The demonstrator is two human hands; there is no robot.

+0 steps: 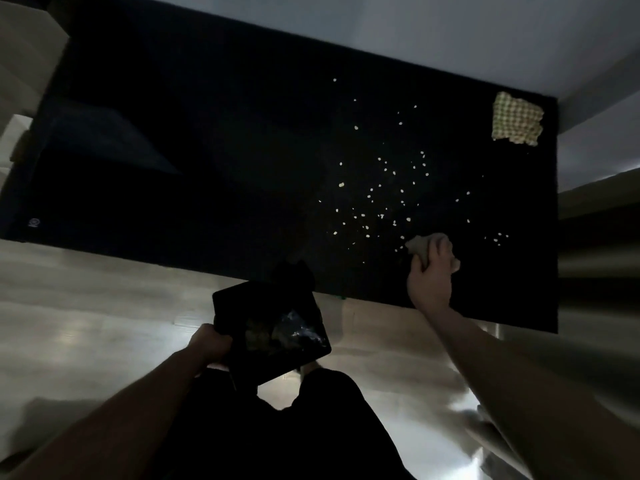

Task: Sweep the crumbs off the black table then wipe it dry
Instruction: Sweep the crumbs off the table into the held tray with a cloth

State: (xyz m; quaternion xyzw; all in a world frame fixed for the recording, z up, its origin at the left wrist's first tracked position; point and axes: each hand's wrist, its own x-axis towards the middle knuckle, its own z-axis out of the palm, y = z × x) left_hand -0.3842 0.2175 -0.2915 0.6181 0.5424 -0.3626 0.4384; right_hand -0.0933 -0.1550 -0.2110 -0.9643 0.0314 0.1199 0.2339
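Observation:
The black table (207,150) fills the upper part of the head view. Several pale crumbs (381,195) lie scattered over its right half. My right hand (429,275) grips a crumpled pale cloth (420,245) and presses it on the table near the front edge, just below the crumbs. My left hand (211,342) holds a black tray (270,330) by its left side, below the table's front edge and over the floor. Something dark and shiny lies in the tray.
A folded green-checked cloth (516,119) lies at the table's far right corner. Pale wooden floor (104,306) runs in front of the table. A light wall stands behind it. My dark-clothed legs (294,427) are at the bottom.

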